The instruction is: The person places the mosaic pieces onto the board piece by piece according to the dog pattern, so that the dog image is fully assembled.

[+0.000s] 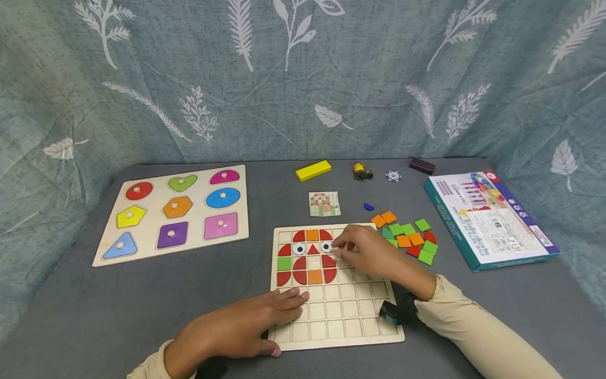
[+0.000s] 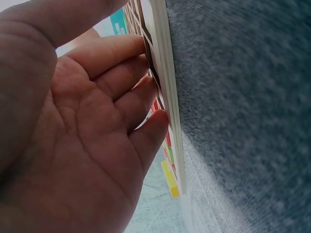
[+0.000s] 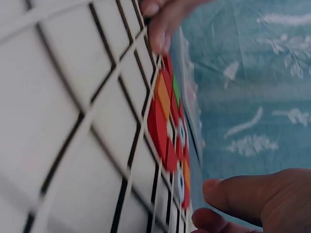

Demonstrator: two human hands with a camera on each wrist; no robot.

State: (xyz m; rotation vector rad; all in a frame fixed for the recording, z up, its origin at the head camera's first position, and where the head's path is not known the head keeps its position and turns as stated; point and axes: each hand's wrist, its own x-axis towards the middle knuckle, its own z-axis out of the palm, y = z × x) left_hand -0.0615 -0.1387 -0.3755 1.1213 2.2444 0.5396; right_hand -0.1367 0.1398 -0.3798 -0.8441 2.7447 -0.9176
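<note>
A wooden grid board [image 1: 331, 345] carries an owl-like pattern of red, orange and green pieces. My left hand [image 1: 258, 321] rests on its lower left part, fingers nearly straight; in the left wrist view they lie along the board's edge [image 2: 167, 63]. Above the board's upper right, my right hand [image 1: 371, 252] has its fingertips right at an eye piece [image 1: 326, 246], white with a black pupil. The right wrist view shows the thumb [image 3: 238, 191] and a finger beside that eye piece [image 3: 181, 187], with nothing visible between them. Another eye piece [image 1: 299, 248] sits to the left.
Loose green, orange and red tiles [image 1: 408, 229] lie right of the board. Behind it are a pattern card [image 1: 324, 203], a yellow block [image 1: 313, 170], a blue piece [image 1: 368, 207] and a poker chip [image 1: 393, 175]. A shape puzzle [image 1: 199, 210] lies left, a box [image 1: 492, 218] right.
</note>
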